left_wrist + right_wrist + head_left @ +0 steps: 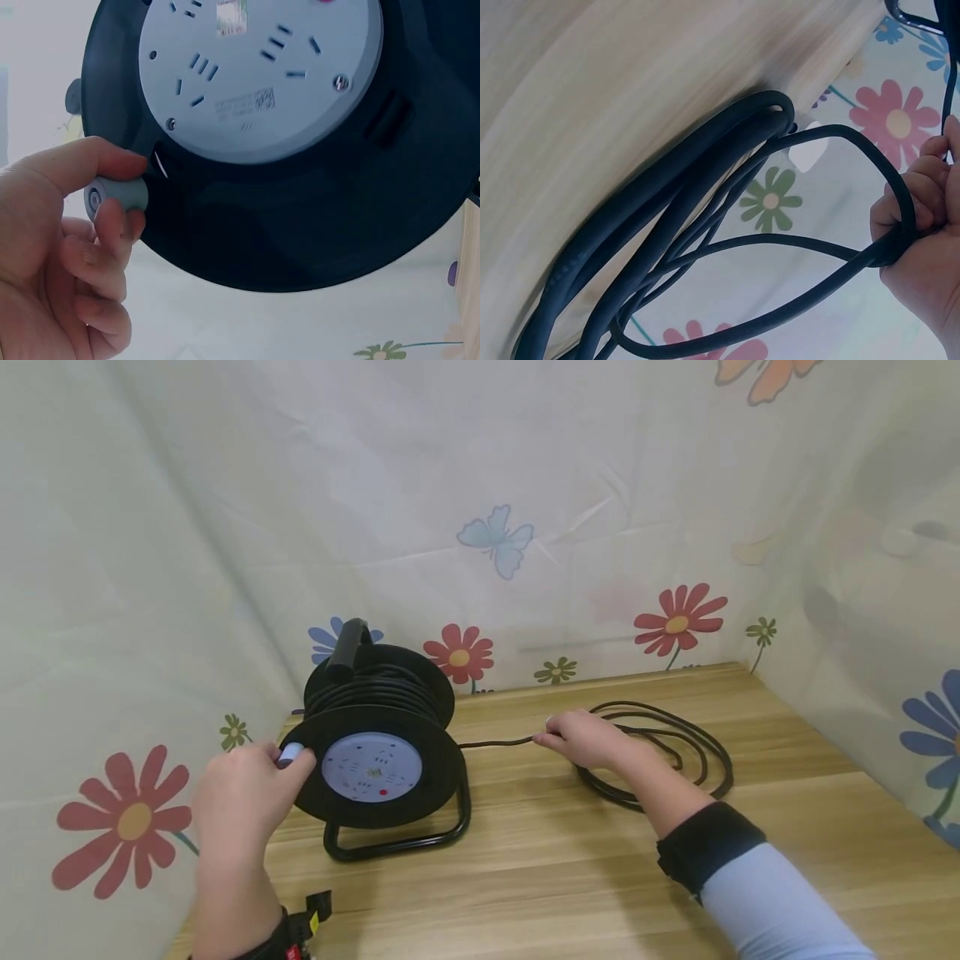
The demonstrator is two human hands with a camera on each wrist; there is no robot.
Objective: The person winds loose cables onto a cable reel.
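On table: reel (375, 739) w/ wound cable | L hand (243, 793) grips knob (289, 753)

Standing upright on its tube frame, black cable reel (378, 739) with grey socket face and crank knob (289, 753), its black cable (660, 743) lying looped alongside.

The cable reel (378, 739) stands upright on the table (525, 860), at the far left part of it, near the curtain (112, 568) on the left. The left hand (243, 789) is at the left side of the reel and holds the crank knob (289, 752) on the near face of the reel. To the right of the reel, the right hand (588, 739) rests on the table and pinches the cable (495, 743), which runs from the reel to this hand. The loose cable loops (675, 752) lie on the table, right of the hand and partly under it, near the far wall (600, 485).
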